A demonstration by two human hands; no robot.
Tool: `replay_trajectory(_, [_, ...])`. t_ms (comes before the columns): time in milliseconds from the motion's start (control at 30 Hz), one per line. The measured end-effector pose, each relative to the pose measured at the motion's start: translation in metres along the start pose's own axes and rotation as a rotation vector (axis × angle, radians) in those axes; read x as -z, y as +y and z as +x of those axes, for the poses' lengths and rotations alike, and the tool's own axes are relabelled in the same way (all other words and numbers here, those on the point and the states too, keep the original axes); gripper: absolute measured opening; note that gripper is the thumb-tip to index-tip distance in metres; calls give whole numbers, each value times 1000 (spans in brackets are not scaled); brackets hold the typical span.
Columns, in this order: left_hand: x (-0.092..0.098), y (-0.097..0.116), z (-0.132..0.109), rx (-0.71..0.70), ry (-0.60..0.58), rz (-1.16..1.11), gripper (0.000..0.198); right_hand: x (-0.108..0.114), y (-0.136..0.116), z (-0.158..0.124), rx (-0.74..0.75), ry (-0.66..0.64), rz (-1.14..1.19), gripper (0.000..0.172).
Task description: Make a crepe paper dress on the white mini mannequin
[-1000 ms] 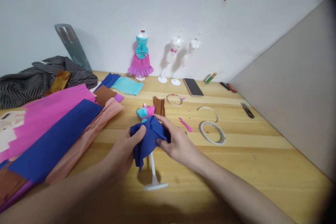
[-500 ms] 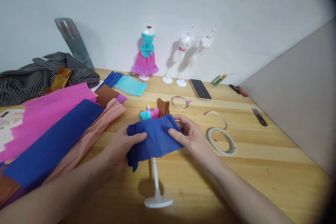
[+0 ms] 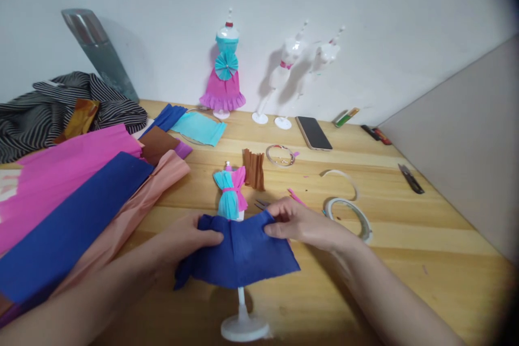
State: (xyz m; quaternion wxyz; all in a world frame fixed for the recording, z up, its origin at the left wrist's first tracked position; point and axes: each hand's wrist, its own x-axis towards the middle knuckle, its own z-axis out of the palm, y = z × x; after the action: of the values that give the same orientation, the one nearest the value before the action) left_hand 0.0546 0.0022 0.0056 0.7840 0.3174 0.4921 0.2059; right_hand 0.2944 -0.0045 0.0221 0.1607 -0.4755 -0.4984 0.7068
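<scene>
A sheet of dark blue crepe paper (image 3: 247, 251) is stretched between my two hands, in front of a small dress form. My left hand (image 3: 188, 240) pinches its gathered upper left edge, thumb on the near side. At the upper right corner my right hand (image 3: 290, 221) grips it between thumb and fingers. Above the sheet shows the dress form's turquoise and pink bodice (image 3: 231, 190); its white stand (image 3: 244, 327) appears below. The sheet hides the form's middle. A pleated brown paper piece (image 3: 254, 169) lies just behind, and scissors (image 3: 261, 204) are partly covered by my right hand.
Rolled and folded crepe papers (image 3: 77, 221) cover the table's left side. Against the wall stand a dressed form (image 3: 223, 86) and two bare ones. A phone (image 3: 314, 133), a tape roll (image 3: 349, 216) and a craft knife (image 3: 411, 178) lie to the right.
Both hands have lowered the blue paper down the dress form, uncovering its turquoise and pink bodice. The sheet is spread wider at the bottom. The camera view has shifted a little.
</scene>
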Motion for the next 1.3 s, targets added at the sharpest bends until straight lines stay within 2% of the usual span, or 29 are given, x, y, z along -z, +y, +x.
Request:
replay_trajectory(100, [2,12,-3,1,-20,139,8,3,2,1,29,12,117,38])
replay_trajectory(267, [3,22,-9,33,-91,168,10,5,7,4,34,-35,129,40])
replay_trajectory(367, [3,21,-7,13,-49,176,8,6,10,7,32,-14,134,40])
replay_trajectory(467, [6,21,-6,6,-16,156,7,9,12,8,49,5,120,39])
replay_trajectory(667, [12,16,-15,42,-21,22,20,12,15,11,67,-35,71,41])
replay_trajectory(767, [11,10,-17,73,-11,-71,23,9,15,14,48,11,7,41])
replay_trajectory(967, [8,0,-12,73,94,-128,26,0,14,18,33,131,-66,34])
replay_trajectory(1100, [5,-2,-17,83,197,-157,18,0,15,18,67,200,-26,33])
replay_trajectory(1233, [-3,-1,-26,109,66,-173,14,4,14,15,15,122,16,36])
replay_trajectory(1300, [-6,-1,-28,100,36,-175,15,5,13,15,-13,126,24,38])
